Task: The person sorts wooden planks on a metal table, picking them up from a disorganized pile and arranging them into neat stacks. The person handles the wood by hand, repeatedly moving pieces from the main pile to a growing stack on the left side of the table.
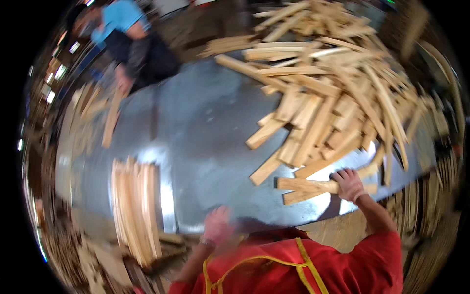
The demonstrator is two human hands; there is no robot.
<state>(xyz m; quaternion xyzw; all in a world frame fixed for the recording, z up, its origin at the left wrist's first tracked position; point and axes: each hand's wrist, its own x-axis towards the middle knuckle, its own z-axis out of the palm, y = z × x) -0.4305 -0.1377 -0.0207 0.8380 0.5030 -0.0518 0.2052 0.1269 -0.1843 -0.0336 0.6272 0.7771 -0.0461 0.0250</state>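
Observation:
My right hand grips a pale wooden strip near the table's front edge, fingers curled over it. Beneath and beside that strip lies another short wooden piece. My left hand hovers by the front edge, smeared by motion; its fingers cannot be made out, and no wood shows in it. A large loose heap of wooden strips, some straight and some curved, covers the right side of the metal table. Left of my left hand, a neat row of strips lies side by side, overhanging the front edge.
Across the table at the far left, another person in a light-blue shirt holds a wooden strip. More strips lie near that person. Stacked wood stands at the right, below table height.

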